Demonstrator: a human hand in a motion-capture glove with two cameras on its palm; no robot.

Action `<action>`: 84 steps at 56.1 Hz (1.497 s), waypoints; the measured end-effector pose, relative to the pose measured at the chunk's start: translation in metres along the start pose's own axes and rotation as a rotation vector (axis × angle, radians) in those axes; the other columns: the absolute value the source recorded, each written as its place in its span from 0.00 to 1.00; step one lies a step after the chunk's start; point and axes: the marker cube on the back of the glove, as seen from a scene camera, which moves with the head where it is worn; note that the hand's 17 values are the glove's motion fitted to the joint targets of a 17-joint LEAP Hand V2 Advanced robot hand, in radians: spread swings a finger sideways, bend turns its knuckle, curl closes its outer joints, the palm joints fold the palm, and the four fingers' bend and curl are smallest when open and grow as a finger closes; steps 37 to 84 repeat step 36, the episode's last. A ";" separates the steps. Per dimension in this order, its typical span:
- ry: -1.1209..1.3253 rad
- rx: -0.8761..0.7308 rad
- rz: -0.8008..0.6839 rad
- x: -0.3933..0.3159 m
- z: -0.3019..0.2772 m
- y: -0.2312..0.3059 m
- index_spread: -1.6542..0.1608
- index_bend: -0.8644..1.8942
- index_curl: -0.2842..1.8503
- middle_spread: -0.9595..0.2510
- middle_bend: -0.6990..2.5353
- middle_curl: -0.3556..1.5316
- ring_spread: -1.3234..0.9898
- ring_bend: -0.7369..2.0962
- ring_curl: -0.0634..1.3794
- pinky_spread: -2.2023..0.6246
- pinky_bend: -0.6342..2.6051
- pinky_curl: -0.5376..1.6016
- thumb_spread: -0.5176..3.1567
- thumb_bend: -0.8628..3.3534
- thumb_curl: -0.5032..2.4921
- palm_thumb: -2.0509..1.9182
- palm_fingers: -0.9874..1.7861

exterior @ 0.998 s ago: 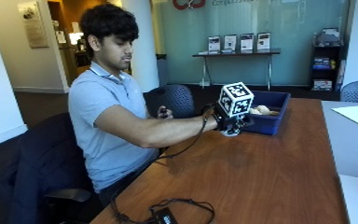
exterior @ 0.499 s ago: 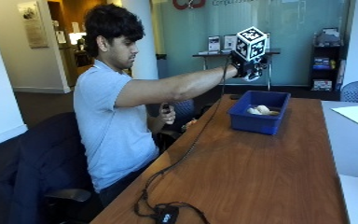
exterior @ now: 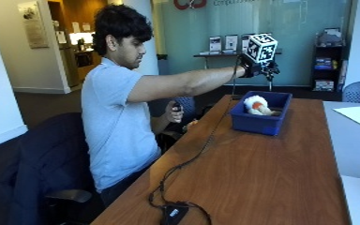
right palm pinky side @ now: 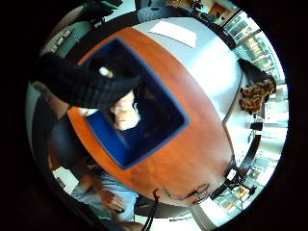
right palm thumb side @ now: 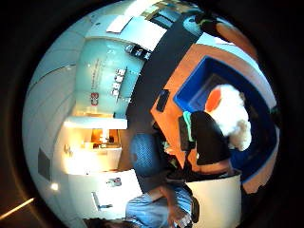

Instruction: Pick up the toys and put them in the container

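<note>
Outside view: person sitting at wooden worktop [exterior: 261,178], extending gloved right hand [exterior: 255,68] high above blue container [exterior: 258,123]. White plush toy [exterior: 255,105] with orange patch lying inside container. Hand holding nothing; whether fingers are released or clenched cannot be told. Bare left hand [exterior: 176,111] gripping small dark object near chest.

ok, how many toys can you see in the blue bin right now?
1 for sure: a white plush toy with an orange patch, lying in the blue bin under the raised gloved hand. The bin walls may hide others beneath it.
</note>
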 end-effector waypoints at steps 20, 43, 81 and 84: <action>0.026 0.058 0.017 0.056 -0.031 0.054 0.73 0.40 0.33 0.81 0.27 0.39 0.57 0.42 0.27 0.75 0.56 0.42 0.57 0.23 0.30 0.53 0.36; 0.180 0.030 0.013 0.109 -0.024 0.106 0.73 0.40 0.33 0.80 0.27 0.38 0.57 0.41 0.26 0.77 0.54 0.41 0.57 0.23 0.28 0.53 0.37; 0.180 0.030 0.013 0.109 -0.024 0.106 0.73 0.40 0.33 0.80 0.27 0.38 0.57 0.41 0.26 0.77 0.54 0.41 0.57 0.23 0.28 0.53 0.37; 0.180 0.030 0.013 0.109 -0.024 0.106 0.73 0.40 0.33 0.80 0.27 0.38 0.57 0.41 0.26 0.77 0.54 0.41 0.57 0.23 0.28 0.53 0.37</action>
